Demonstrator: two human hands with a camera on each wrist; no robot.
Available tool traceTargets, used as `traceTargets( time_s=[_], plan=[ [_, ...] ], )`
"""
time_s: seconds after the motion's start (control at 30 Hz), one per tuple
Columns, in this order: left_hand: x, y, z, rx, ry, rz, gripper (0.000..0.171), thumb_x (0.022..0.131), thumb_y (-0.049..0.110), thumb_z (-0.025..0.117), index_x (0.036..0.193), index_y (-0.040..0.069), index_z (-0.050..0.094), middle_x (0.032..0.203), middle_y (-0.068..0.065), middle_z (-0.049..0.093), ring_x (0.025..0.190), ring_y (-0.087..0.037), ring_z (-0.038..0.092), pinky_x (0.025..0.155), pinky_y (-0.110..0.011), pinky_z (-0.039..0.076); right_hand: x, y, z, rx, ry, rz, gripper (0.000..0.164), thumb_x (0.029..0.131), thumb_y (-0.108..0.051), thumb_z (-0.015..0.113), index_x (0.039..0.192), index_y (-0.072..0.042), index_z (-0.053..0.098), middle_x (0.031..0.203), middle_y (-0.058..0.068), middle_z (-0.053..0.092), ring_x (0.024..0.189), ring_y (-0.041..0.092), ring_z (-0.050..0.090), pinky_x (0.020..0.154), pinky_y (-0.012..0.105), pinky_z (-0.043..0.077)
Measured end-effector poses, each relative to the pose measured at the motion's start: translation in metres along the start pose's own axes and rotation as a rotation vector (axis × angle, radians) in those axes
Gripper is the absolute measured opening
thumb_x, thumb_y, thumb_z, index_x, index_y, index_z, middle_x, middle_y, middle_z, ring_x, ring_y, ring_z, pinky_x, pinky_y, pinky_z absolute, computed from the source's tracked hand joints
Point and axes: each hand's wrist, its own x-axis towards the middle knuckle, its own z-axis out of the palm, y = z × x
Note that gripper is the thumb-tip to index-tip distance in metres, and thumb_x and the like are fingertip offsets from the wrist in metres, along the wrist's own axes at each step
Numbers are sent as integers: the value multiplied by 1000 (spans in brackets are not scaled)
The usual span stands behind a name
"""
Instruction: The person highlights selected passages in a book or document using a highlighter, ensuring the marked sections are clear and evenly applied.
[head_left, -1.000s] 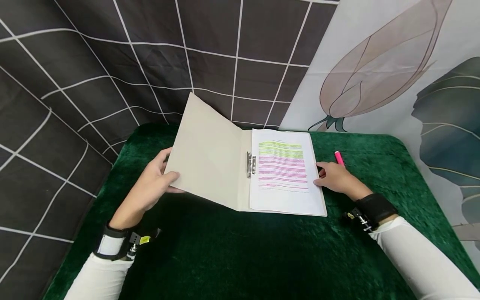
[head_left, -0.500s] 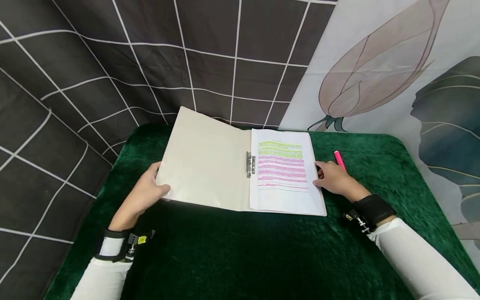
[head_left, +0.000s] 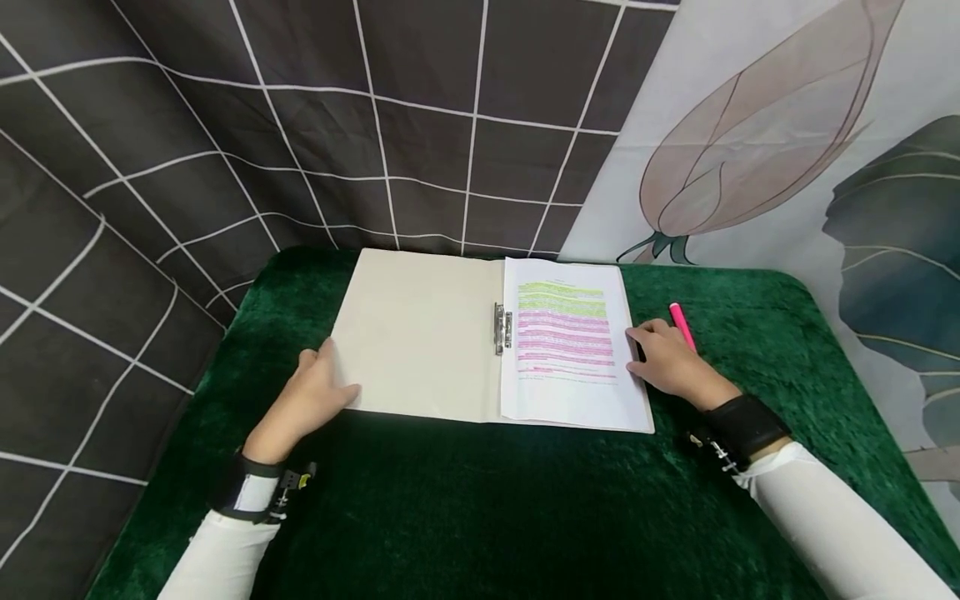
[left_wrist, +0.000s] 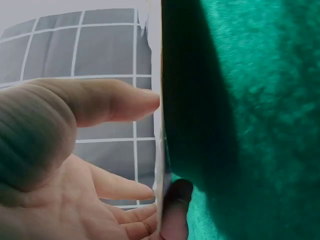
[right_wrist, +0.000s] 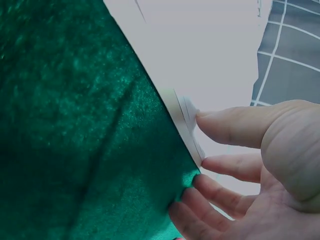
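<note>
Between the two hands, a beige clip folder (head_left: 416, 333) lies spread open on the green cloth-covered worktop (head_left: 450, 508). From left to right, it shows its bare inner cover beside the left hand (head_left: 306, 398), a metal clip (head_left: 501, 331) along the spine, and white printed sheets (head_left: 573, 400) on the back cover, next to the right hand (head_left: 667, 360). The lines on the top sheet are marked yellow-green above and pink below; the clip meets its left edge.

The left hand grips the cover near its lower left corner, thumb on the inner face and a fingertip curled behind the edge. The right hand holds nothing: its fingers are relaxed, thumb and forefinger touching the right edge of the sheets and folder, the others resting just outside it. Just beyond the right hand, which hides one end of it, lies a pink highlighter (head_left: 682, 323).

Half a second ago the cover slanted up from the spine; now it lies almost flat, and the left hand has come down with it. The sheets, right hand and highlighter have hardly shifted.
</note>
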Motion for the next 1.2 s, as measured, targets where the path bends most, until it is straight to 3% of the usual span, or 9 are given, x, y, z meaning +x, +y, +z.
traceTargets(
  time_s=[0.4,0.7,1.2],
  plan=[
    [1,5,11,133,7,40,86,96,31,71,151,-20,29,144,-48,35,133,-61,39,107,-71,40,-1,1,-1,-8,2,-19,65,99,-16,67,151,13,40,149,40,36,131,56,40,108,69,36],
    [2,6,20,205,49,37,86,95,38,73,148,-19,36,144,-45,34,125,-57,40,96,-68,47,-1,0,0,-5,-4,-22,65,100,-15,67,151,12,39,149,40,35,131,56,39,108,69,36],
    [3,13,25,249,19,7,83,96,44,70,142,-19,42,140,-45,37,119,-54,38,89,-62,46,0,1,0,-25,3,-31,65,99,-15,68,151,13,41,149,40,37,131,56,41,108,69,37]
  ],
)
